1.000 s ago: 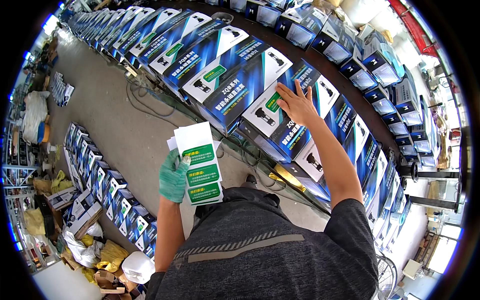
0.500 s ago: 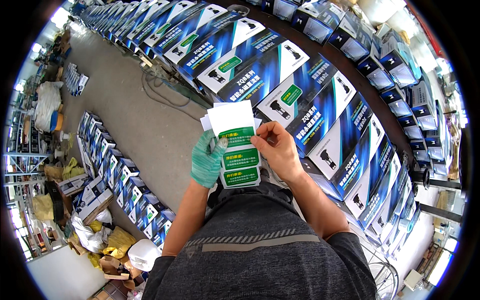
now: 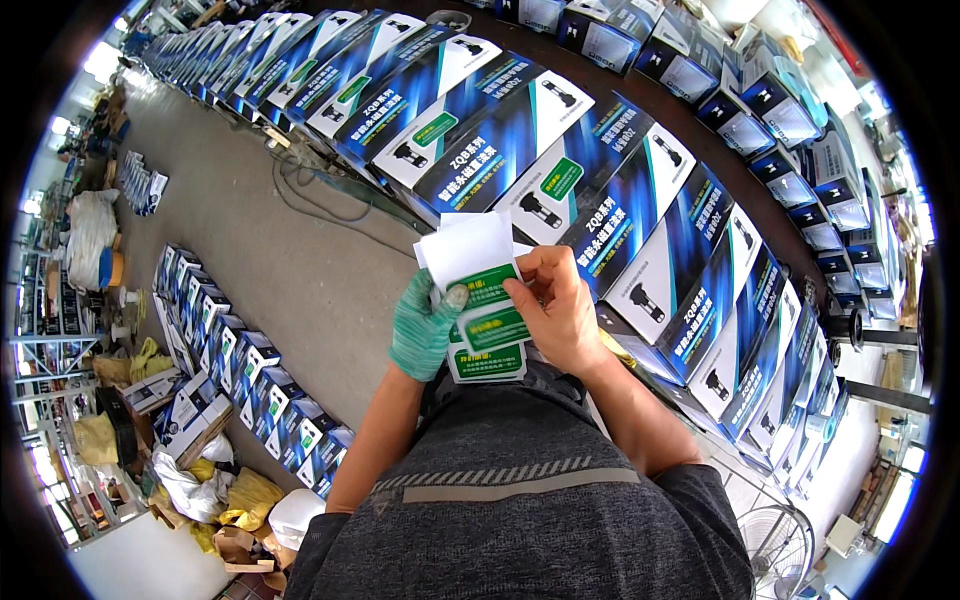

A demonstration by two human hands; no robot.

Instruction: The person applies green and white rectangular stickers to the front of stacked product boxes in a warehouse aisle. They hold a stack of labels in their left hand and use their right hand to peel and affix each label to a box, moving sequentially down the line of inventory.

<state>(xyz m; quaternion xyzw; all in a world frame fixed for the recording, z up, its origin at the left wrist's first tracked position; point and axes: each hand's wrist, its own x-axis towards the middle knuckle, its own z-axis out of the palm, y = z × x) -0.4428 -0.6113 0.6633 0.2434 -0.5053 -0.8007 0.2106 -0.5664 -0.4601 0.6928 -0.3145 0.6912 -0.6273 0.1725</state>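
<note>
My left hand (image 3: 420, 328), in a pale green knit glove, is closed round the left side of a stack of sticker sheets (image 3: 464, 252), its thumb lying on top. The sheets have white backing and carry green stickers (image 3: 488, 362) with yellow and white print. My bare right hand (image 3: 558, 312) pinches the right edge of the top sheet between thumb and fingers, near the upper green sticker. The middle part of that sheet looks tilted and slightly blurred. Just beyond my hands stands a row of blue, black and white printed cartons (image 3: 540, 208), several bearing a green sticker.
More cartons (image 3: 790, 110) line the far right side. At left, a row of smaller-looking cartons (image 3: 262, 375) stands on the grey floor (image 3: 250, 210), with a dark cable (image 3: 315, 205) nearby. Yellow and white bags (image 3: 250, 497) lie lower left; a fan (image 3: 778, 545) is lower right.
My hands and the sheets have dropped slightly in view. The middle of the top sheet has bent and shifted out of line with the sticker below. The cartons have shifted a little left in view.
</note>
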